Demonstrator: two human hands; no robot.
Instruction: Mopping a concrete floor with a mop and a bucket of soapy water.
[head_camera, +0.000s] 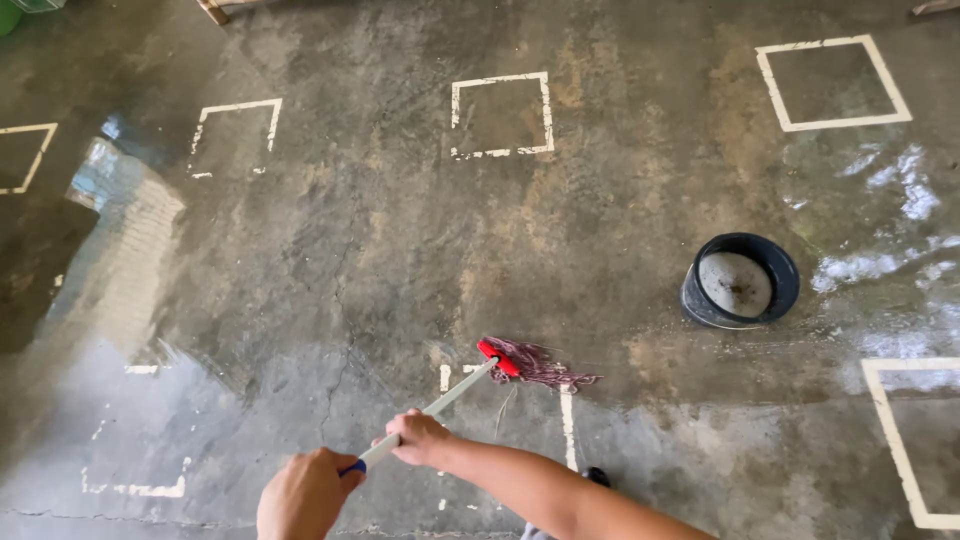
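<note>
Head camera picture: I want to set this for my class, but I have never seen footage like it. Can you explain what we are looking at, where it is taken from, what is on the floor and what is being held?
There is no machine here. A person wears one camera on the head, so the picture looks down at that person's own two bare hands.

Both hands grip a mop by its white handle. The left hand holds the blue end of the handle; the right hand holds it further along. The red mop head with reddish strings rests on the floor.

The floor is wet concrete, cracked and patchy, with square outlines painted in white. To the right stands a dark round bucket holding cloudy water. The bright patches are reflections on the wet surface.
</note>
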